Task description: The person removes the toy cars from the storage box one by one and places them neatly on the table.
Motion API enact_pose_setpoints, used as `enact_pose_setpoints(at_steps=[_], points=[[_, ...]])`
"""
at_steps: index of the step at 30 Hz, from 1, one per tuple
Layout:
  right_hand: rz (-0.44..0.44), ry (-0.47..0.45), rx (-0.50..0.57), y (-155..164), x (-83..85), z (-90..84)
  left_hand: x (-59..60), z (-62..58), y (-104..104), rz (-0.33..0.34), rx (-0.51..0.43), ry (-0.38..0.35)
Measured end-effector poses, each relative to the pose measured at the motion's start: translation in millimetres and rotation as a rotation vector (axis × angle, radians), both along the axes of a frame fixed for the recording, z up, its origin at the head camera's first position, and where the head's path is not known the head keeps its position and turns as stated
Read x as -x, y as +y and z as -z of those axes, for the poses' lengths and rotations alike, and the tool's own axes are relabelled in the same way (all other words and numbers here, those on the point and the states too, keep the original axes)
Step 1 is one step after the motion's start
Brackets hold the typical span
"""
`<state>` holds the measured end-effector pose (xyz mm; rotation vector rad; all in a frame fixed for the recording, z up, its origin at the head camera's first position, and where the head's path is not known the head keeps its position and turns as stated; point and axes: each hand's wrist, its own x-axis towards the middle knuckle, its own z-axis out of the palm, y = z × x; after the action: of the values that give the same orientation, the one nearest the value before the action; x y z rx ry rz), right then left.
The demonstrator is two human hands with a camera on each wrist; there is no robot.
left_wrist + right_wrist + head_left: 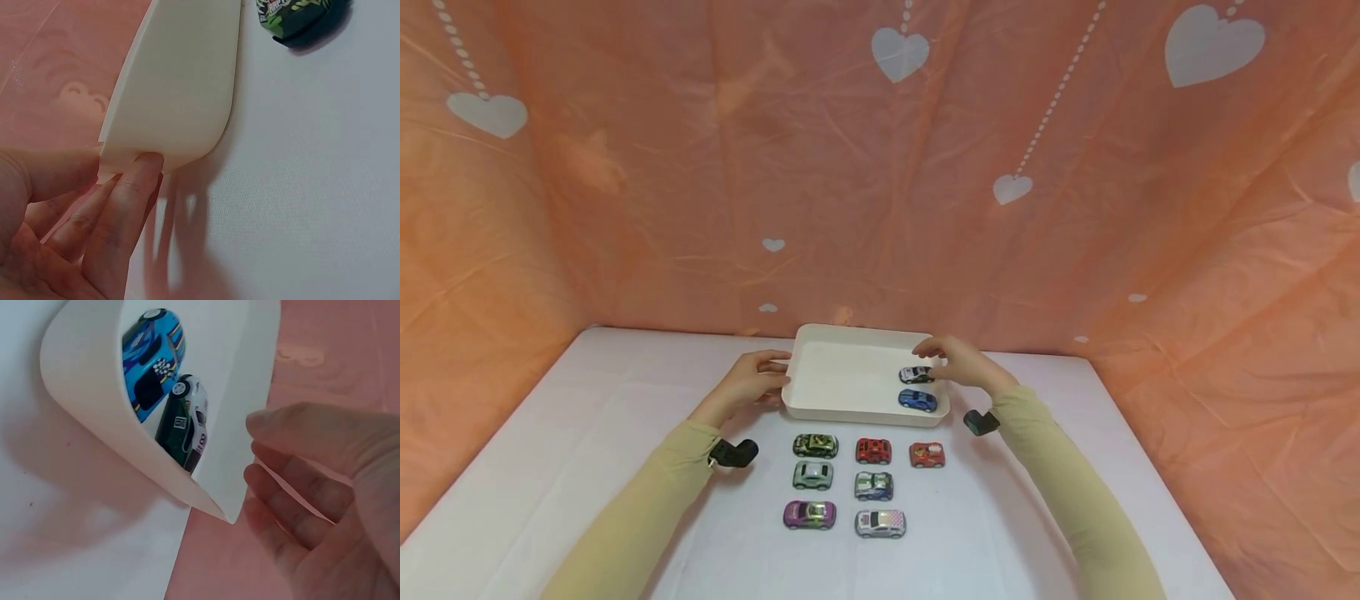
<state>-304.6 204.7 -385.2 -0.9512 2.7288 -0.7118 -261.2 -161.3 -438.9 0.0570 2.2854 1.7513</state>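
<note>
A shallow white tray lies near the back of the table. My left hand holds its left end; in the left wrist view, one fingertip presses the outer wall and another digit reaches the rim. At the opposite end is my right hand, with loosely bent fingers right at the rim and no car between them. Inside the tray, a blue toy car and a white-and-black toy car stand side by side at the right. The tray wall partly hides both in the right wrist view.
Several toy cars stand in rows before the tray: camouflage green, pale green, purple, red ones, white-green-blue and silver-pink. An orange curtain with white hearts hangs behind.
</note>
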Motion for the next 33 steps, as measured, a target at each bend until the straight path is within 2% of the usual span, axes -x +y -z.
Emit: enact_pose_setpoints(at_steps=[4,10,16,24,33], points=[[0.028,-0.030,-0.038,-5.9,5.7,3.3,0.6,0.4,0.2,-0.003,-0.003,-0.004],[-0.003,-0.008,-0.108,-14.1,12.8,10.3,0.3,1.4,-0.2,-0.005,-0.022,0.004],[0.032,-0.046,-0.139,-18.5,14.8,12.6,0.5,1.6,-0.8,-0.008,-0.022,0.012],[0.045,-0.084,-0.145,-22.3,16.2,13.1,2.3,2.8,-0.7,-0.011,-0.010,0.018],[-0.028,-0.080,-0.063,-25.6,18.5,21.6,1.5,2.5,-1.1,-0.004,-0.001,0.015]])
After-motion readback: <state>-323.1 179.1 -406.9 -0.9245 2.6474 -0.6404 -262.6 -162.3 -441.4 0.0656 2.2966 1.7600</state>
